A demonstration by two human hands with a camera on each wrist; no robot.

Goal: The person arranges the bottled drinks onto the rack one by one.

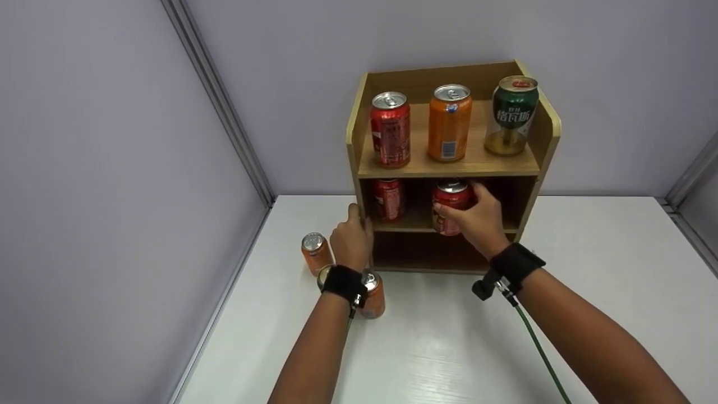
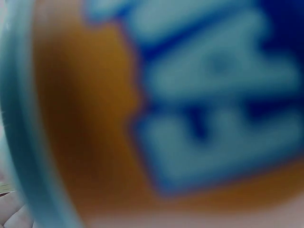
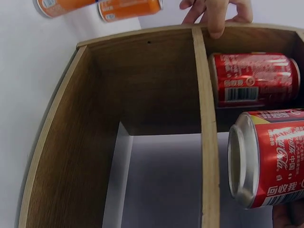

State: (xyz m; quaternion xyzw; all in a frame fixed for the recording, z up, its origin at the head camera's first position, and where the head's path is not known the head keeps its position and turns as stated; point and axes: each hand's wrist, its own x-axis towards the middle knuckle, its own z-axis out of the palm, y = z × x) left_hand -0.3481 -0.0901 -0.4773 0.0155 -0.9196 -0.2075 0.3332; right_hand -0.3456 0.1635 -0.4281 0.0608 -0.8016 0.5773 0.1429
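Note:
My right hand (image 1: 483, 220) grips a red Coca-Cola can (image 1: 447, 223) at the front of the small wooden shelf's middle level. In the right wrist view this can (image 3: 278, 159) is just above the middle board's edge, apart from the red can (image 3: 254, 80) standing deeper on that level. My left hand (image 1: 351, 240) holds the left side panel of the wooden shelf (image 1: 449, 173); in the right wrist view a finger (image 3: 216, 21) reaches around the panel's front edge. A blurred orange can (image 2: 90, 118) fills the left wrist view.
On the top level stand a red can (image 1: 391, 132), an orange can (image 1: 450, 123) and a green-and-clear can (image 1: 511, 115). Orange cans (image 1: 317, 255) (image 1: 374, 300) and a partly hidden can (image 1: 323, 275) stand on the white table (image 1: 449, 348), around my left wrist.

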